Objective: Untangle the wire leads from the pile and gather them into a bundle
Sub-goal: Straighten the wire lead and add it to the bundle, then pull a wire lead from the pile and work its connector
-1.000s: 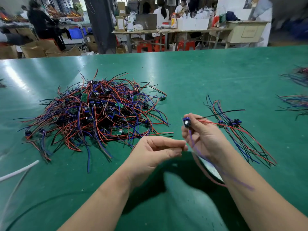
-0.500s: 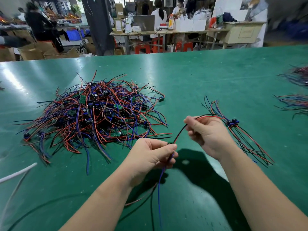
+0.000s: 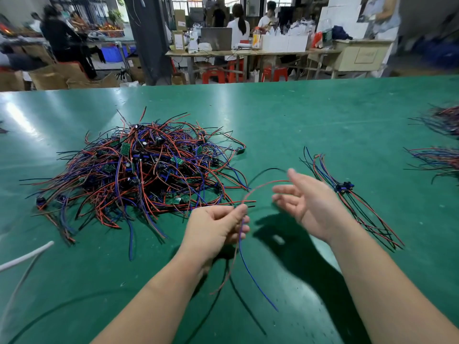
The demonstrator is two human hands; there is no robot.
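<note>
The left hand has thumb and fingers pinched on one lead. Its red and black strands loop up toward the right, and a blue tail dangles off the near side. The right hand is wide open with fingers spread, gripping nothing. The loop's far end sits right at its fingertips, but it's blurry there, so whether they touch is hard to call. This lead looks clear of the pile, which sits just left of the left hand on the desk. Next move is probably laying it on the bundle just right of the right hand, with the ends lined up. More wire heaps at the far right get cut off by the frame edge.
</note>
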